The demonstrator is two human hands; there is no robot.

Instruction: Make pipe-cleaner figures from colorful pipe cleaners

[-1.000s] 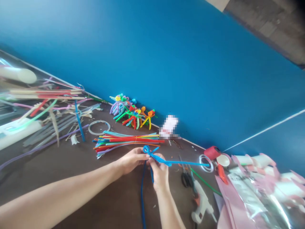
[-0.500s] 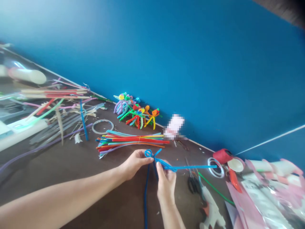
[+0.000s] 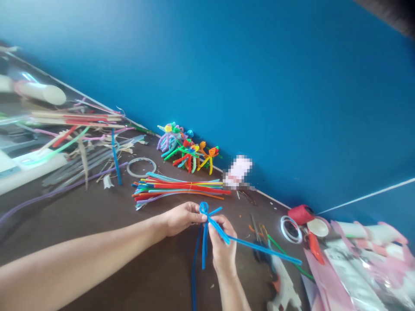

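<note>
A blue pipe-cleaner figure [image 3: 204, 209] with a coiled loop on top and several dangling strands is held between both hands. My left hand [image 3: 185, 218] pinches it just below the loop, from the left. My right hand [image 3: 222, 242] grips the crossing strands from the right, thumb and fingers closed round them. One long strand sticks out to the lower right past this hand, and others hang down between the hands. Behind them lies a banded bundle of coloured pipe cleaners [image 3: 181, 188]. Several small multicoloured pipe-cleaner figures [image 3: 191, 151] stand by the wall.
Scissors [image 3: 257, 233] and a white glue gun [image 3: 285, 280] lie at right on the brown table [image 3: 145, 268]. Tape rolls [image 3: 291, 229], a red spool [image 3: 300, 214] and pink-edged packets [image 3: 359, 268] are beyond. At left are loose strips [image 3: 81, 149] and a tape ring [image 3: 141, 167].
The long blue strand has swung from level to sloping down to the right. The coiled loop is more upright, and my right hand has turned slightly, with its strands spread differently.
</note>
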